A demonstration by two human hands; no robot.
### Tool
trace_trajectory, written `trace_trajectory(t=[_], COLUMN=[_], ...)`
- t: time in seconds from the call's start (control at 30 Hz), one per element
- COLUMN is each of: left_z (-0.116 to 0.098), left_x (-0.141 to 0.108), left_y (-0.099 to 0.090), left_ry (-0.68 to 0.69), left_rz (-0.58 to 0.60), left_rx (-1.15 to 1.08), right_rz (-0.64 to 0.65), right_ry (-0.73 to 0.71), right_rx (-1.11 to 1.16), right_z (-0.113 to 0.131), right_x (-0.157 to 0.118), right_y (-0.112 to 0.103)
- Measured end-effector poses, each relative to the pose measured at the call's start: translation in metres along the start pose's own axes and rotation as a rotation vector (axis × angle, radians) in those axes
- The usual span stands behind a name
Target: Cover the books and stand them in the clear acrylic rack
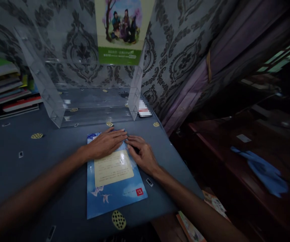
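Observation:
A blue book [109,198] lies flat on the table, its cover carrying a cream text panel and a small red logo. Across the upper part of that cover, my left hand [107,143] rests flat with its fingers stretched out to the right. My right hand [143,153] is at the book's upper right edge, fingers extended and thumb apart, the fingertips close to those of my left hand. Part of the cover's top is hidden under my hands. Just beyond the book stands a clear acrylic rack [97,116].
A green-edged book [122,55] stands upright in the rack. At the left is a stack of books [4,80]. A patterned curtain [84,50] hangs behind. Past the table's right edge, a blue cloth [266,171] lies on a dark red surface, and booklets [190,228] lie lower down.

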State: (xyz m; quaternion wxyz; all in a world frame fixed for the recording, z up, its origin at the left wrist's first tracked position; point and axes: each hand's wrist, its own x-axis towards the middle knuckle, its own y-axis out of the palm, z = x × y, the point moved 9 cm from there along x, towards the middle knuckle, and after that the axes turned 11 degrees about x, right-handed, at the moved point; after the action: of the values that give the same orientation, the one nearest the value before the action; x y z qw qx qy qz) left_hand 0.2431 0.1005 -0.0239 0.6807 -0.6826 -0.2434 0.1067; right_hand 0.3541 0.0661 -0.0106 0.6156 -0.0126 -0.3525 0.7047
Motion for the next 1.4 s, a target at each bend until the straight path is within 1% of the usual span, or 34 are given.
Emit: trace_trajectory(t=[0.13,0.3,0.47,0.6,0.7,0.83,0.97,1.0,1.07,1.2,1.27,1.33,1.4], left_z=[0.005,0.011,0.002,-0.005,-0.005,-0.004,-0.002,-0.002,-0.002,0.0,0.0,0.0,-0.001], left_x=[0.003,0.008,0.004,-0.001,-0.002,-0.001,-0.002,-0.002,-0.002,-0.002,-0.002,-0.002,-0.003], left_y=[-0.003,-0.001,0.0,-0.001,-0.002,-0.001,0.001,0.001,0.002,0.002,0.002,0.001,0.001], left_ry=[0.005,-0.01,-0.016,-0.013,-0.021,0.006,0.005,0.005,0.006,0.003,0.004,0.005,0.009], left_rz=[-0.012,-0.011,0.008,0.024,0.013,0.001,0.028,0.036,0.043,0.04,0.032,0.029,0.028], left_rx=[0.0,0.01,0.033,0.04,0.037,0.045,0.042,0.036,0.024,0.009,0.014,0.023,0.028], right_rz=[0.004,0.015,-0.022,-0.025,-0.036,-0.026,-0.001,0.022,0.118,0.431,0.558,0.639,0.681], right_ry=[0.014,0.048,0.055,0.035,0.038,0.053,0.085,0.095,0.106,0.095,0.074,0.056,0.038], right_rx=[0.083,0.125,0.135,0.162,0.169,0.151,0.106,0.093,0.061,0.006,-0.018,-0.054,-0.096], right_z=[-0.006,-0.012,-0.007,0.0,0.001,-0.001,-0.003,-0.003,-0.002,0.006,0.011,0.015,0.017], right_x=[0.003,0.003,-0.002,-0.004,-0.003,-0.004,-0.011,-0.014,-0.023,-0.049,-0.062,-0.072,-0.078], right_y=[0.0,0.003,0.002,0.001,0.0,0.003,0.006,0.007,0.01,0.016,0.016,0.015,0.015])
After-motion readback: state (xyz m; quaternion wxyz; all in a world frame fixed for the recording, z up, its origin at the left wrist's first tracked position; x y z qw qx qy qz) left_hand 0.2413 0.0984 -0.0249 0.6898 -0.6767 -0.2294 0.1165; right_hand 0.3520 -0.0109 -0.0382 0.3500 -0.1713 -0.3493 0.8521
